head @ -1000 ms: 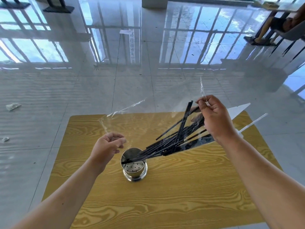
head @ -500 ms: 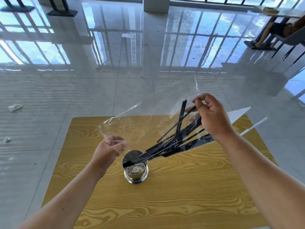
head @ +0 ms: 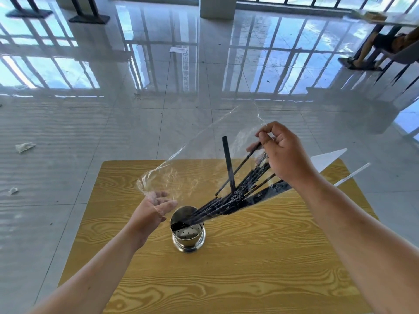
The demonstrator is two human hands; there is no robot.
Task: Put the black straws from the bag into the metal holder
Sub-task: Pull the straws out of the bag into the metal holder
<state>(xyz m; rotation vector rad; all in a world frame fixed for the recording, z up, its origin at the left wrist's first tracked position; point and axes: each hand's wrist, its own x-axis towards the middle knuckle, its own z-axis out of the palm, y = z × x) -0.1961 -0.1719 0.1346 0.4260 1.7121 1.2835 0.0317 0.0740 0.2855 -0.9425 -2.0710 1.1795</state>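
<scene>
A clear plastic bag [head: 199, 168] hangs tilted over the wooden table [head: 226, 279]. My right hand [head: 281, 155] pinches the bag's raised far end. My left hand [head: 154, 209] holds the bag's lower open edge just left of the metal holder [head: 188, 236], a perforated steel cup standing upright. Several black straws [head: 238, 196] slant down inside the bag, their lower tips inside the holder's mouth. One straw stands almost upright among them.
A white card-like piece [head: 328, 157] and a thin white stick [head: 351, 175] lie at the table's far right corner. Beyond the table is a glossy tiled floor with paper scraps [head: 25, 147] on the left. A seated person's legs [head: 371, 48] show at the far right.
My right hand has lifted the bag's end higher, so the straws slant more steeply into the holder. One straw has swung nearly upright. My left hand stays by the holder's rim.
</scene>
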